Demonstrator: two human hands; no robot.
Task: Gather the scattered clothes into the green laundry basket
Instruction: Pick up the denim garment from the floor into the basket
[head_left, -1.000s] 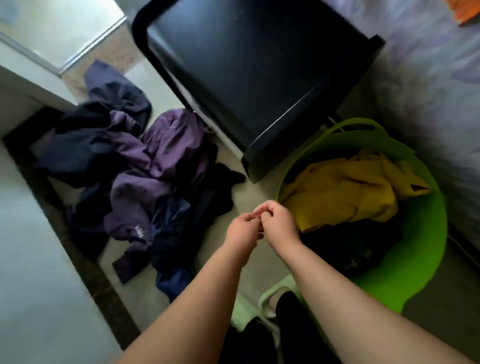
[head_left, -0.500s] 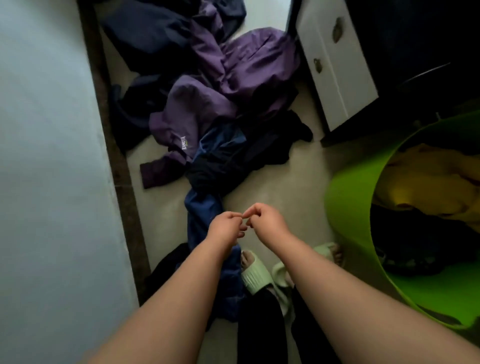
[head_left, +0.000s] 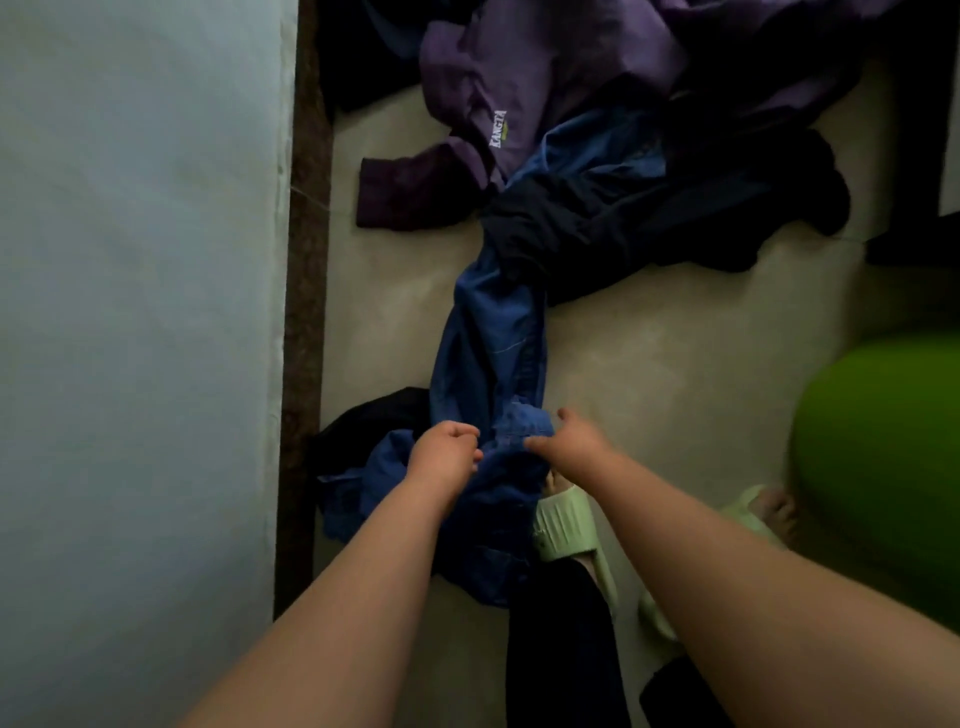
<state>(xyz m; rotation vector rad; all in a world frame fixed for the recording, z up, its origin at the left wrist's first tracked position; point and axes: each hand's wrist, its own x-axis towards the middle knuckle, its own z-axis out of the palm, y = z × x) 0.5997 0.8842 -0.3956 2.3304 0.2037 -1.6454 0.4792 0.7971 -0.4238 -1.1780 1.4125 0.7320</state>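
A long blue garment (head_left: 488, 343) stretches across the floor from the clothes pile down to my feet. My left hand (head_left: 444, 453) hovers over its near end with fingers curled into a fist. My right hand (head_left: 571, 444) is beside it, fingers apart, fingertips touching the bunched blue cloth. A purple jacket (head_left: 519, 78) with white lettering and a black garment (head_left: 685, 218) lie further off at the top. Only a blurred part of the green laundry basket's wall (head_left: 883, 467) shows at the right edge; its inside is out of view.
A pale wall (head_left: 130, 312) with a dark baseboard (head_left: 306, 260) runs along the left. My feet in pale green slippers (head_left: 563, 525) stand next to the blue garment. Another dark cloth (head_left: 374, 415) lies by the baseboard. Bare beige floor (head_left: 675, 364) separates pile and basket.
The view has swung left and down, away from the basket. My hands, pinched together before, have parted and dropped onto the blue garment; the right hand has spread its fingers.
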